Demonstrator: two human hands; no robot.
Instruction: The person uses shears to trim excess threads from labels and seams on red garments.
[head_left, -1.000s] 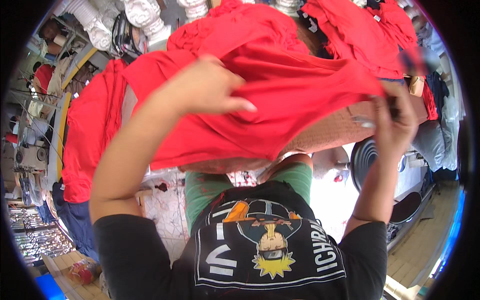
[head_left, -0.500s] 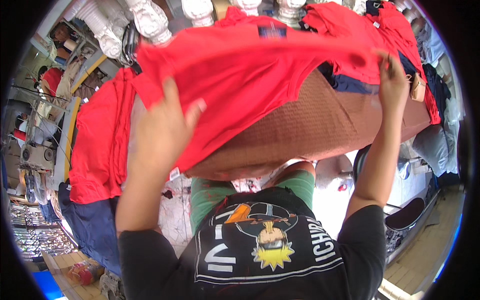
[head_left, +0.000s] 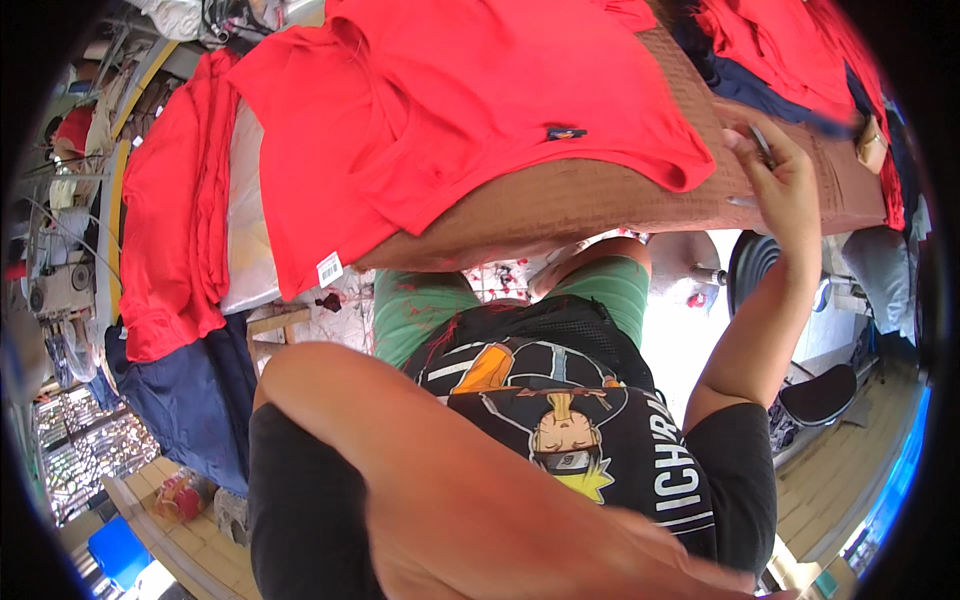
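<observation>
Workroom, crowded; desk (head_left: 540, 215) under a brown cloth, garments spread and heaped along it.

Hands: two, bare, well apart. Right hand (head_left: 785, 185): raised over the right part of the desk, thumb and fingers pinched on a slim dark tool (head_left: 764, 145) (small snips, possibly; too little shows to be sure). Left hand (head_left: 665, 560): low before the chest, blurred and partly cut off by the lower edge; whether it grips anything, cannot tell.

Red shirt: one, lying across the desk, its right end just beside the right hand and apparently untouched by it. Dark label (head_left: 567, 133) near its near edge; white tag (head_left: 329, 268) at its lower left corner.

Step in hand, as judged: working over the spread shirt (head_left: 500, 80), tool at the ready. Next move calls, it seems, for the left hand back on the cloth, to hold it flat while the tool meets the edge.

Beyond: folded red garments (head_left: 170, 220) at left, dark blue cloth (head_left: 190, 390) below them; further red garments (head_left: 765, 45) at far right, over more dark blue fabric (head_left: 745, 90). Beneath: pale tiled floor (head_left: 345, 325), strewn with red scraps.
</observation>
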